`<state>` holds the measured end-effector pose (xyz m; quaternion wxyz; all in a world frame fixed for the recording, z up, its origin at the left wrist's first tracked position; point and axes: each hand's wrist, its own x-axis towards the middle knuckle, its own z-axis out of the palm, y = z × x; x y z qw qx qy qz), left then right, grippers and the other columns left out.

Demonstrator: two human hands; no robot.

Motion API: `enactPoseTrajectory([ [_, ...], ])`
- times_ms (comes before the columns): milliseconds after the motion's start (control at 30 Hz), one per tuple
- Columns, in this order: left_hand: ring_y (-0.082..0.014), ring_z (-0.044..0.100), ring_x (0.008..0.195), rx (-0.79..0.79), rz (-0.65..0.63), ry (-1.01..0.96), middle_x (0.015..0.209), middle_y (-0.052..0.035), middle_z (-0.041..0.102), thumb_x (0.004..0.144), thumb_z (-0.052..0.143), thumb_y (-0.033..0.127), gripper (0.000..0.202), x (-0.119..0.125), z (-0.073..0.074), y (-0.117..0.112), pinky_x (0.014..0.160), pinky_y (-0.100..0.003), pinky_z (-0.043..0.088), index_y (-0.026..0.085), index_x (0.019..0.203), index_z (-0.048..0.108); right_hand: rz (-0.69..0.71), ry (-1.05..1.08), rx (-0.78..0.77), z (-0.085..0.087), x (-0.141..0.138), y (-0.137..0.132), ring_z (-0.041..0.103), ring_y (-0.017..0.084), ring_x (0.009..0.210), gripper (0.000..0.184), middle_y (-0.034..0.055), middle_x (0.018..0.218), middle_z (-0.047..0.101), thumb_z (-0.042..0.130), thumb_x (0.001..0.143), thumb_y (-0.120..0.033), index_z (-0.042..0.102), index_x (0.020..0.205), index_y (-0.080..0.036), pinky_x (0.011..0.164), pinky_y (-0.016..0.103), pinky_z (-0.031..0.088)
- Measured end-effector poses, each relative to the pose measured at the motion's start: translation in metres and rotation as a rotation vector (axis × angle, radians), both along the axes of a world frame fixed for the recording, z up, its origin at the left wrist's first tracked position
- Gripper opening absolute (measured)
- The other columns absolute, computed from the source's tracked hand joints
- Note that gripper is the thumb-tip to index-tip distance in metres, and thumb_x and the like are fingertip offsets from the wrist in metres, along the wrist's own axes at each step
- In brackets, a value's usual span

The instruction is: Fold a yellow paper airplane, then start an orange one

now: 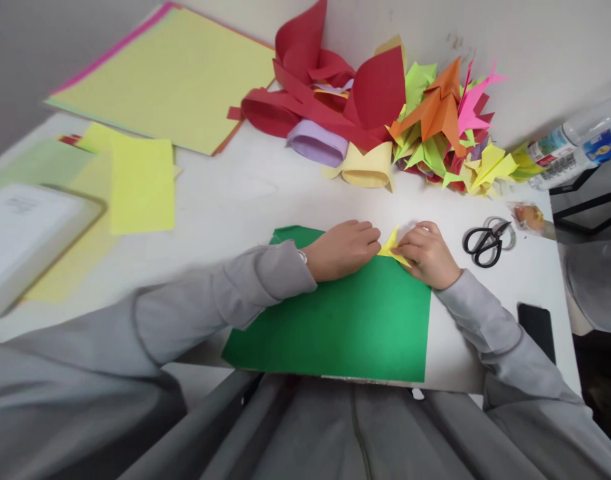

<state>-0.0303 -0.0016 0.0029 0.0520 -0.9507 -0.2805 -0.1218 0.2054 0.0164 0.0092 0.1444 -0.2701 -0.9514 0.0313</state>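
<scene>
Both my hands meet over a folded piece of yellow paper (396, 243) above the far edge of a green sheet (335, 327). My left hand (343, 250) has its fingers curled against the paper's left end. Thumb and fingers of my right hand (428, 255) pinch its right side, and one pointed tip sticks up between the hands. Parts of the folded paper are hidden behind my fingers. The green sheet lies flat at the table's front edge, partly under my left forearm.
Scissors (485, 243) lie right of my right hand, with a phone (536, 328) nearer me. Behind are red paper pieces (330, 100), folded paper planes (435, 120) and plastic bottles (575, 143). Large paper sheets (175, 73), yellow sheets (143, 187) and a white box (33, 240) occupy the left.
</scene>
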Motion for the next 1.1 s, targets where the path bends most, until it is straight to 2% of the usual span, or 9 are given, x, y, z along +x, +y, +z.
enactPoseTrajectory([
  [200, -0.0203, 0.054, 0.076, -0.004, 0.046, -0.026, 0.081, -0.0094, 0.063, 0.095, 0.048, 0.018, 0.022, 0.002, -0.003, -0.005, 0.068, -0.033, 0.043, 0.013, 0.081, 0.064, -0.052, 0.045, -0.005, -0.007, 0.002, -0.004, 0.055, 0.018, 0.076, 0.018, 0.0029, 0.076, 0.068, 0.059, 0.09, -0.025, 0.075, 0.082, -0.023, 0.092, 0.042, 0.032],
  [333, -0.0203, 0.054, 0.077, -0.039, 0.04, -0.077, 0.084, -0.0097, 0.063, 0.095, 0.047, 0.019, 0.023, 0.001, -0.007, -0.003, 0.071, -0.033, 0.045, 0.013, 0.082, 0.065, -0.071, 0.015, 0.032, -0.005, 0.001, -0.007, 0.053, 0.017, 0.073, 0.021, 0.0024, 0.073, 0.067, 0.057, 0.091, -0.023, 0.074, 0.078, -0.023, 0.091, 0.041, 0.031],
  [467, -0.02, 0.054, 0.076, -0.051, 0.006, -0.055, 0.083, -0.0094, 0.063, 0.091, 0.048, 0.01, 0.02, 0.001, -0.004, 0.0, 0.071, -0.032, 0.044, 0.013, 0.081, 0.065, -0.045, -0.054, 0.071, 0.003, -0.002, -0.007, 0.053, 0.019, 0.075, 0.019, 0.0032, 0.075, 0.067, 0.056, 0.088, -0.017, 0.074, 0.091, -0.022, 0.092, 0.041, 0.03],
  [533, -0.0206, 0.054, 0.075, -0.028, -0.005, -0.018, 0.081, -0.0095, 0.063, 0.09, 0.049, 0.008, 0.019, 0.002, -0.001, -0.001, 0.07, -0.032, 0.044, 0.012, 0.08, 0.065, -0.03, -0.083, 0.073, 0.006, -0.004, -0.007, 0.053, 0.02, 0.078, 0.021, 0.0039, 0.077, 0.066, 0.056, 0.086, -0.016, 0.074, 0.096, -0.022, 0.092, 0.041, 0.03],
  [733, -0.0219, 0.053, 0.072, 0.129, -0.098, 0.055, 0.075, -0.0102, 0.06, 0.093, 0.046, 0.009, 0.023, 0.009, 0.008, -0.007, 0.064, -0.034, 0.039, 0.012, 0.08, 0.065, -0.009, -0.135, 0.058, 0.009, -0.005, -0.007, 0.048, 0.02, 0.078, 0.019, 0.0033, 0.075, 0.063, 0.056, 0.093, -0.021, 0.075, 0.09, -0.024, 0.09, 0.04, 0.029],
  [900, -0.0201, 0.052, 0.069, 0.201, -0.185, 0.087, 0.071, -0.0088, 0.059, 0.094, 0.045, 0.009, 0.028, 0.005, 0.011, -0.004, 0.06, -0.034, 0.037, 0.013, 0.075, 0.065, -0.028, -0.163, 0.179, 0.009, -0.009, -0.013, 0.044, 0.018, 0.075, 0.03, 0.0025, 0.072, 0.06, 0.047, 0.099, -0.02, 0.073, 0.084, -0.023, 0.092, 0.041, 0.028],
  [1100, -0.0197, 0.053, 0.07, 0.243, -0.15, 0.064, 0.073, -0.0087, 0.059, 0.093, 0.047, 0.009, 0.024, -0.001, 0.01, -0.008, 0.061, -0.033, 0.037, 0.011, 0.077, 0.065, 0.005, -0.172, 0.318, 0.011, -0.013, -0.017, 0.043, 0.017, 0.074, 0.031, 0.0008, 0.068, 0.058, 0.046, 0.1, -0.017, 0.071, 0.082, -0.02, 0.093, 0.04, 0.029],
])
